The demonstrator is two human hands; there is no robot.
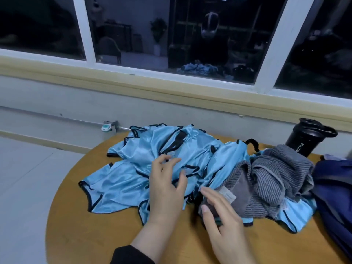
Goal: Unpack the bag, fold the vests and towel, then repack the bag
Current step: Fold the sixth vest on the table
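Blue vests sprawl crumpled, without clear axis.

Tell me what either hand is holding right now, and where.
Nothing is gripped. The left hand hovers over the blue vests; the right hand reaches with straight fingers toward the grey towel.

Light-blue shiny vests with black trim, unfolded and crumpled in one overlapping heap across the middle of the round wooden table, reaching toward its far edge. Grey ribbed towel, bunched, white label showing, lying on the right part of the heap. Dark-blue bag at the table's right edge, just beside the towel.
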